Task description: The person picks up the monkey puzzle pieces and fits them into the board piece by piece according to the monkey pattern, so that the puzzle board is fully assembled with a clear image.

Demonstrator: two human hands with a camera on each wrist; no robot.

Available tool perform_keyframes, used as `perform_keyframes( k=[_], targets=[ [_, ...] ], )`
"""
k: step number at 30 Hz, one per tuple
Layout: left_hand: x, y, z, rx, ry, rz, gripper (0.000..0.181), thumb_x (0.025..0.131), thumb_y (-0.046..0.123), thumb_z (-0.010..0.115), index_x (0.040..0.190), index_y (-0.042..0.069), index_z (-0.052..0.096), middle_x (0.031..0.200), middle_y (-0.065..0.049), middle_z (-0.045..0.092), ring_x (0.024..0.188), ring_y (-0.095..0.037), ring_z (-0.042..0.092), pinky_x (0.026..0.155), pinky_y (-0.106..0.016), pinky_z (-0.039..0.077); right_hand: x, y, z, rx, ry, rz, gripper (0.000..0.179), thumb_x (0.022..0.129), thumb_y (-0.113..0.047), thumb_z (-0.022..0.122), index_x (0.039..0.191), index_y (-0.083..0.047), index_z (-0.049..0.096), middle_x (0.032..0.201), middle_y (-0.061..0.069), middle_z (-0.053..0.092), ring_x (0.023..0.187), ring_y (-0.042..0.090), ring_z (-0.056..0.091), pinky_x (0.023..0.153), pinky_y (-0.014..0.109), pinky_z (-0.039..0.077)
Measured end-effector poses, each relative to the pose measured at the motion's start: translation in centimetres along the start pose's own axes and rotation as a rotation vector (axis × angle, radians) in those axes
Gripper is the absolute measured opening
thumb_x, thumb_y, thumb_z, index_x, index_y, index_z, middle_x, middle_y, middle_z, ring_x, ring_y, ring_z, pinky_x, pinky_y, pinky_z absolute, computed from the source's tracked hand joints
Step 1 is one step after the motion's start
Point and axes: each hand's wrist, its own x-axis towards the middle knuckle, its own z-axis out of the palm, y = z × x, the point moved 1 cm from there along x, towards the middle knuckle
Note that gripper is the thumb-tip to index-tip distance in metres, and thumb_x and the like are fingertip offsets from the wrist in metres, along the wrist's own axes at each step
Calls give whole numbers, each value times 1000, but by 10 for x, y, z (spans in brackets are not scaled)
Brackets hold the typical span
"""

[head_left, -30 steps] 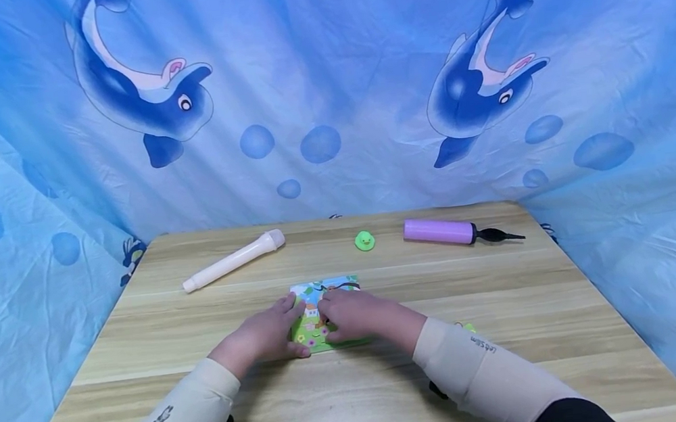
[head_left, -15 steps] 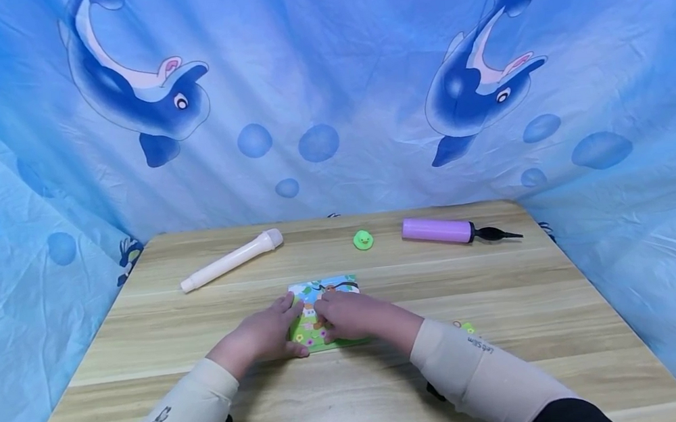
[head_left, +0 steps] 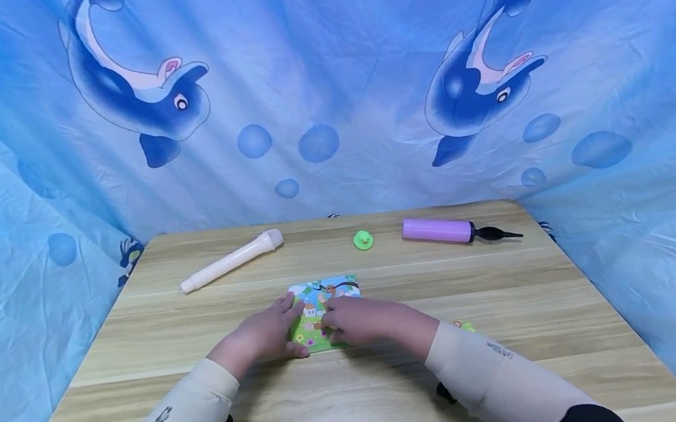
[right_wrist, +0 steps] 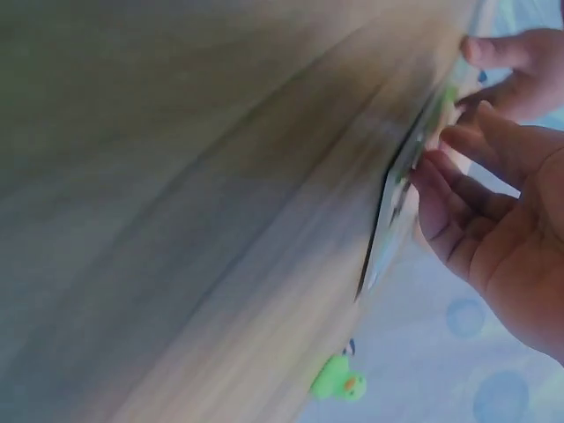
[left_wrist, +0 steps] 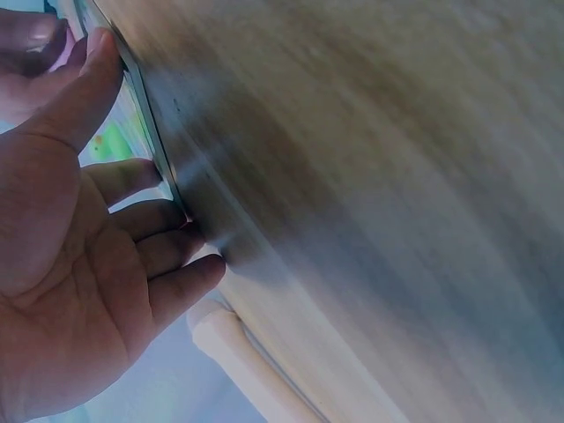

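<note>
A flat board with a colourful cartoon picture lies on the wooden table in front of me. My left hand rests against its left side, thumb at the near corner and fingers along the edge. In the left wrist view those fingers look loosely bent at the board's rim. Over the right half of the picture is my right hand. The right wrist view has its fingertips touching or just over the board, thumb apart from them. No held piece can be made out there.
Behind the board lie a white tube-shaped stick, a green toy duck and a purple hand pump with a black nozzle. A small green item with a reddish ring sits beside my right forearm, partly covered. Blue dolphin-printed curtains surround the table.
My right hand has shifted slightly right and towards me across the board, uncovering more of the picture's middle and top. The left hand stays at the left edge.
</note>
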Motion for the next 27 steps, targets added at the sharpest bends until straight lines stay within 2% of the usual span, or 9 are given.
perform_keyframes(
  k=[3,6,10,12,18,22,25,27],
  targets=[
    [0,1,-1,-1,-4,-6,94,82,56,72,152,5,34,161,-22,21,147,-39,26,112,-53,37,-14,8,-3,77,15,1,28,98,-30,60,124,-20,65,124,-2,59,117,13,56,100,29,48],
    [-1,1,-1,-7,-1,-6,94,82,54,73,152,5,34,161,-22,21,147,-39,24,113,-53,35,-31,19,-8,105,43,25,32,96,-31,63,125,-17,64,120,-2,60,112,13,56,96,30,50],
    [-1,1,0,-12,4,-7,94,81,54,74,152,5,34,161,-22,21,147,-39,24,113,-53,35,-56,41,-11,136,66,100,37,92,-33,68,124,-15,63,118,0,61,110,15,57,97,34,50],
    [-1,2,0,-14,3,-9,94,81,54,74,152,5,34,161,-22,21,147,-39,24,113,-54,35,-70,54,-10,165,60,164,40,89,-33,71,122,-14,63,117,1,61,109,17,59,97,37,50],
    [-2,4,-1,-22,-3,-15,94,82,53,73,152,5,34,161,-22,20,148,-39,23,114,-53,34,-117,89,-7,232,-7,383,42,80,-32,81,111,-11,62,108,2,59,98,20,60,89,42,52],
    [-2,4,-1,-25,-8,-15,94,82,52,73,152,4,33,161,-22,20,148,-40,23,114,-54,34,-144,102,-1,267,-108,525,46,73,-29,87,108,-15,60,103,2,55,90,19,55,78,41,50],
    [-1,3,0,-15,-12,-23,94,82,53,73,153,5,33,161,-22,20,148,-39,23,114,-53,33,-157,104,7,287,-163,555,48,68,-21,90,104,-19,58,100,2,49,89,20,48,73,39,47],
    [0,3,1,-8,-15,-26,94,82,53,73,153,6,32,162,-21,19,148,-38,22,115,-53,33,-162,103,13,280,-146,511,43,70,-10,87,99,-18,56,97,2,47,87,20,46,71,37,45]
  ],
)
